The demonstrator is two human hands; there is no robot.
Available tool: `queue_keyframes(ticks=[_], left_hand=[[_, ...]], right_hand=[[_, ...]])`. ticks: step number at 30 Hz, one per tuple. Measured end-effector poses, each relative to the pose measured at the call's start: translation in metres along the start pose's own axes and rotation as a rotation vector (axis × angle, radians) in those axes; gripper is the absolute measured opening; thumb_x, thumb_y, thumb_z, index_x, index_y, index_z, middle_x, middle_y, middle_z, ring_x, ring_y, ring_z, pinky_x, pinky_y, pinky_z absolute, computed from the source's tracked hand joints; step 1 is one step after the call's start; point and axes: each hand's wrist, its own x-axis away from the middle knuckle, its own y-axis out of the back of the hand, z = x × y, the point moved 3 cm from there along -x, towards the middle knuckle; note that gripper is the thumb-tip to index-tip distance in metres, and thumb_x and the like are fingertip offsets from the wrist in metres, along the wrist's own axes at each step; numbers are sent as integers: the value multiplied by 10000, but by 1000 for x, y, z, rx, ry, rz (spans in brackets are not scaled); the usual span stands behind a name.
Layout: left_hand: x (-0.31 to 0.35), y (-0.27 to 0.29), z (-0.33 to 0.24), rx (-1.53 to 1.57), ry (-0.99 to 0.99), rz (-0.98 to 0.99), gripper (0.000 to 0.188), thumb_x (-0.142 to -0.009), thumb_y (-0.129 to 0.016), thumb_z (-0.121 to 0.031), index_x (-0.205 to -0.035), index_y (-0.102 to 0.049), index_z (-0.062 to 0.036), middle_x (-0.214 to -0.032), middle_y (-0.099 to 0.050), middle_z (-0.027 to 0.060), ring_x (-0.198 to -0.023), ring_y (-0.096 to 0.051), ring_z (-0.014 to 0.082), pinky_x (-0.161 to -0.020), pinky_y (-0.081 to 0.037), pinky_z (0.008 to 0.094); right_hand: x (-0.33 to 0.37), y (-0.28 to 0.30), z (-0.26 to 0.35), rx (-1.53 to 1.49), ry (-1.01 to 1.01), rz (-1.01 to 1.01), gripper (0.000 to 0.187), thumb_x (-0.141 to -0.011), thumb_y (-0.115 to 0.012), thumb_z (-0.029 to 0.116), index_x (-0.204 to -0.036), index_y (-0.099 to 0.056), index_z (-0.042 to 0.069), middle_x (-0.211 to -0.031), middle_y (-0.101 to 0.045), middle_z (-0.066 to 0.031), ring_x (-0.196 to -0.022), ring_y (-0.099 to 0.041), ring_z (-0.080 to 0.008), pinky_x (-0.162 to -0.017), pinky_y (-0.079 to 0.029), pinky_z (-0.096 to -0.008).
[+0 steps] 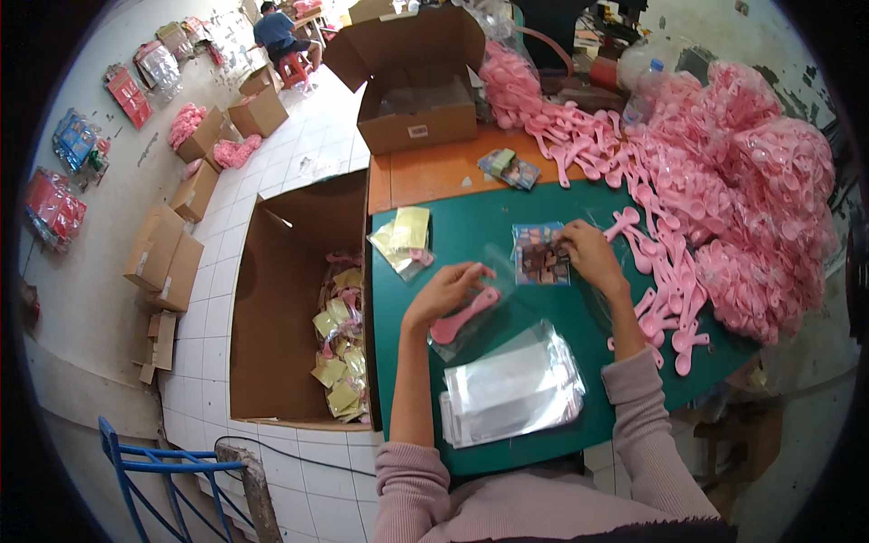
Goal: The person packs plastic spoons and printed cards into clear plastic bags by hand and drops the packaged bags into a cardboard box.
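My left hand is closed, pinching the upper part of a clear plastic bag. A pink spoon lies inside or under that bag, below the fingers; the clear film makes it hard to tell which. Over a small stack of printed picture cards, my right hand has its fingertips closed on the right edge of the top card. Nearer to me lies a pile of flat clear bags. Left of my left hand, filled bags with a yellowish card rest on the green tabletop.
Loose pink spoons and a big heap of bagged ones fill the right side. A deep carton with filled bags stands left of the table. An open box and more cards are at the back. A person sits far off.
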Motion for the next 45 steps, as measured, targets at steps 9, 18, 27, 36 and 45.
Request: queue_keyframes(ticks=[9,18,27,36,45], left_hand=[[1,-7,-2,124,30,97,346,-937,-375,-282,-1023,-563,-5,-838,-628,56,-747,-575,97,-654,-472,232],[3,-7,-6,160,59,1,339,-919,-430,-292,-1019,-561,5,-879,-609,47,-752,-580,99,-663,-476,226],[2,-13,-6,113,2,2,327,-919,-434,-262,-977,-581,24,-771,-576,11,-632,-477,38,-535,-412,190],[0,-8,-3,-62,-6,-7,312,-919,-422,-242,-962,-592,17,-770,-620,30,-594,-464,38,-505,-387,196],[3,-10,-9,12,1,72,322,-925,-417,-270,-987,-565,9,-845,-627,46,-608,-475,39,-517,-380,174]], right_hand=[[-17,23,40,-493,25,108,212,-809,-531,29,-1014,-583,21,-895,-601,-36,-752,-543,-89,-673,-454,-221],[-15,23,56,-516,112,147,199,-793,-546,0,-978,-615,29,-877,-620,-54,-740,-570,-94,-634,-455,-233],[-12,27,67,-462,75,94,155,-769,-556,14,-915,-606,7,-806,-620,-84,-652,-566,-137,-614,-454,-251],[-10,25,71,-420,210,119,157,-770,-563,29,-922,-596,4,-789,-614,-83,-648,-571,-140,-597,-454,-256],[-8,44,79,-454,73,51,153,-771,-567,23,-921,-591,11,-803,-607,-106,-683,-587,-169,-610,-464,-273]])
